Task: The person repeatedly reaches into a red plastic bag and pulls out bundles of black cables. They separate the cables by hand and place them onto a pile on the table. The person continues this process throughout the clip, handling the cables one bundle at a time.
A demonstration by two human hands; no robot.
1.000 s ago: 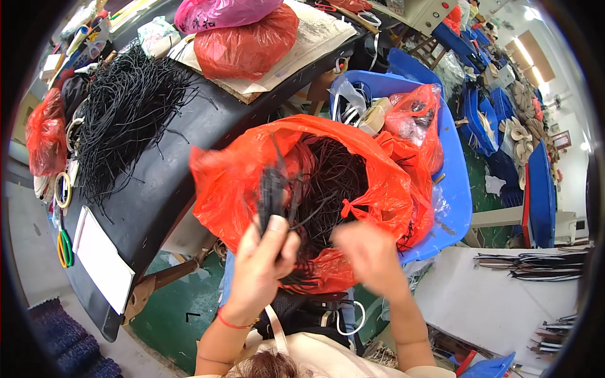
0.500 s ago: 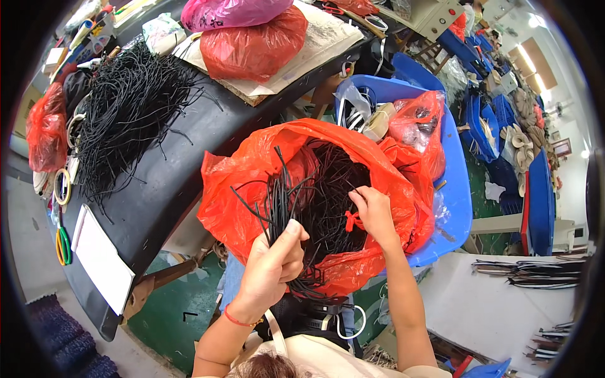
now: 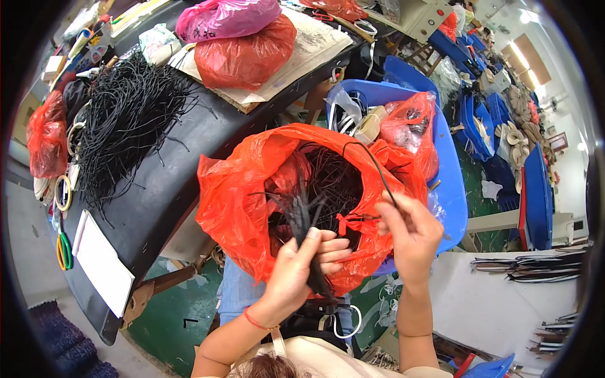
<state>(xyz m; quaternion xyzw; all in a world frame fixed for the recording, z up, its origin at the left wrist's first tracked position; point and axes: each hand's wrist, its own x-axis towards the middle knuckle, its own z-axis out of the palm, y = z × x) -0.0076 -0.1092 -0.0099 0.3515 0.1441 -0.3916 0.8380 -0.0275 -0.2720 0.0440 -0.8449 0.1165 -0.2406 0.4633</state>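
A wide-mouthed red plastic bag stands in front of me, with a tangle of black cords inside. Over its near side, my left hand is closed round a bundle of black cords, whose upper ends are smeared by motion. To the right, my right hand pinches a single black cord that arcs up and over the bag's right rim. A red tied knot of the bag lies beside the right fingers.
A large pile of black cords spreads over the dark table at left, near a white pad. Filled red and pink bags sit at the far side. A blue tub stands right, behind the red bag.
My right hand has come out of the bag's mouth, moving right and toward me with one cord. My left hand has shifted slightly right with its bundle. The view has shifted a little.
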